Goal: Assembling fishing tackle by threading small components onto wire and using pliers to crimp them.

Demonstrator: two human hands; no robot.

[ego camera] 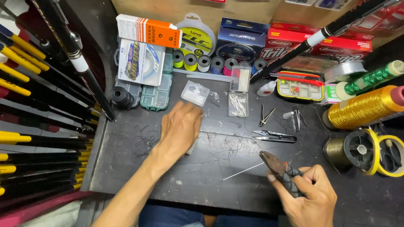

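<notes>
Gripping dark-handled pliers (pixel 282 171) at lower right of frame, the right hand (pixel 312 195) is closed round the handles; the jaws hold a thin pale wire (pixel 243 171) slanting down-left over the black worktable (pixel 162 176). Left hand (pixel 179 128), centre frame, lies palm-down, fingers extended flat on a small whitish object mostly hidden beneath it. Farther up: black snips (pixel 274 136), a clear plastic box (pixel 195 93), gold thread spool (pixel 369 106) at upper right.

bare desk (pixel 204 173) between both hands, snips (pixel 274 136) and thread spools (pixel 369 107) crowding behind, rods (pixel 18 89) blocking left
</notes>
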